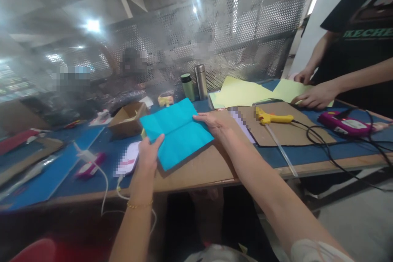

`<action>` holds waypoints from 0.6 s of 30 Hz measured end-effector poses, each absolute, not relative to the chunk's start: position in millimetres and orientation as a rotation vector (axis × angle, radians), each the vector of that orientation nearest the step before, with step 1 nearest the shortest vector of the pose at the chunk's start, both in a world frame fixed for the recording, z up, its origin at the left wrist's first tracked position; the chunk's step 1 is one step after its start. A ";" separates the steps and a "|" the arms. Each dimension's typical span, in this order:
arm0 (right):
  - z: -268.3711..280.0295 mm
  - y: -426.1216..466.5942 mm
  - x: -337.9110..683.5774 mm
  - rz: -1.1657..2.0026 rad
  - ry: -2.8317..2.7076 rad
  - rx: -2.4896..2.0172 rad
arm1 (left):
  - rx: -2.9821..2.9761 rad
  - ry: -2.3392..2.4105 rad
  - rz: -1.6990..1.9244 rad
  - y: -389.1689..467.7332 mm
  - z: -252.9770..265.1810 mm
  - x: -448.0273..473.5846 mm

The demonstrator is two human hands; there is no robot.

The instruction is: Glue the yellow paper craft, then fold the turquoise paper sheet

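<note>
A blue sheet of paper [181, 131], marked with crease lines, is held up over a piece of brown cardboard [196, 174] at the table's front. My left hand [150, 151] grips its left edge, thumb on top and the fingers mostly hidden beneath. On the far right edge, my right hand [210, 123] pinches the paper between thumb and fingers. Left of my left hand lies a phone [130, 157] with a white cable plugged into it.
A yellow glue gun [274, 118] rests on another cardboard sheet [285, 135], its black cord trailing right to a purple power strip [345, 124]. Farther back stand a steel flask [201, 82], a green bottle [187, 86] and a cardboard box [127, 120]. A co-worker's hands [319, 95] touch yellow paper [242, 92].
</note>
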State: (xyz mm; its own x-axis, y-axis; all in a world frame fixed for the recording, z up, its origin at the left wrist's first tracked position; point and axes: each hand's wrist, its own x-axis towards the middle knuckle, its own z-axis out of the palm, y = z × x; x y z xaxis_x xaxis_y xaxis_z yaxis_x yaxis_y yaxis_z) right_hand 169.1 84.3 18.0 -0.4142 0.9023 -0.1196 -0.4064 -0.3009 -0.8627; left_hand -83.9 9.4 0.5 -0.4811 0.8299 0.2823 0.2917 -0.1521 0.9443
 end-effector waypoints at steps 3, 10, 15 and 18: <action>18.2 82.5 166.9 1.820 -0.978 -0.759 | 1.219 1.670 1.645 7.8 0.3 -86.7; 21.7 79.0 162.3 1.793 -1.012 -0.762 | 1.228 1.757 1.589 9.2 8.5 -85.5; 15.6 86.6 163.2 1.723 -1.053 -0.856 | 1.442 1.881 1.475 12.2 18.1 -78.3; 8.8 92.0 163.8 1.672 -1.090 -0.898 | 1.507 1.910 1.443 16.6 16.8 -74.9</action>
State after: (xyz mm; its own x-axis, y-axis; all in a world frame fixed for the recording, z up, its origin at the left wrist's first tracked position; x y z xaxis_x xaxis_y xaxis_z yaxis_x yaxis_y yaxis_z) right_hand 163.8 92.0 8.8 -0.3132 0.9455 -0.0890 -0.2998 -0.1874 -0.9354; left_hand -74.9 16.6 16.8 -0.3975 0.8592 0.3222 0.5449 -0.0616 0.8363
